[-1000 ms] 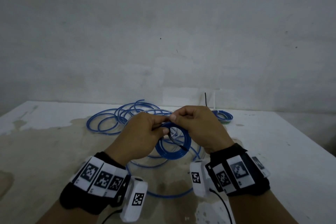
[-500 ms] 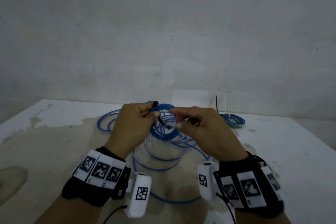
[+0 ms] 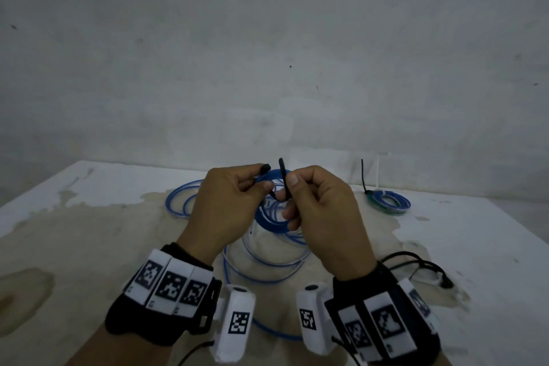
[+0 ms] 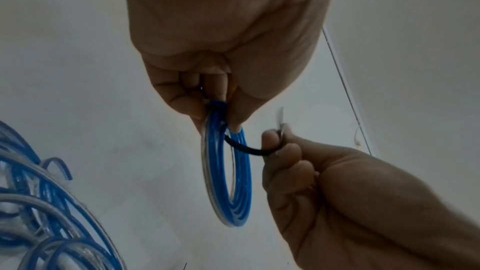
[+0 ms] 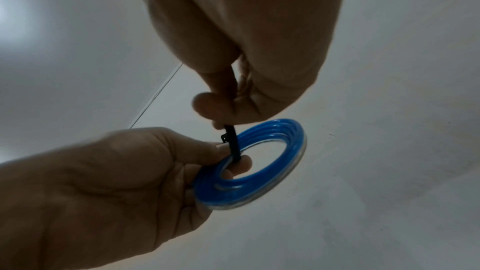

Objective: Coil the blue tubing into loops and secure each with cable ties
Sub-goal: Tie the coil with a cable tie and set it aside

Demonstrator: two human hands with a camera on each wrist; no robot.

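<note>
blue coil [image 3: 269, 218] pinched in left hand [image 3: 225, 202]

White stained table [image 3: 89, 235] w/ loose blue tubing [image 3: 181, 197], a tied coil [image 3: 389, 202] far right.

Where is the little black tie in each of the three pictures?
Head: the black cable tie is at the centre, pinched between the left hand and the right hand.
Left wrist: the tie is right of centre, bridging the blue coil and the right hand.
Right wrist: the tie is at the centre, crossing the coil's left edge.
Shared landmark: the blue coil that it wraps.
</note>
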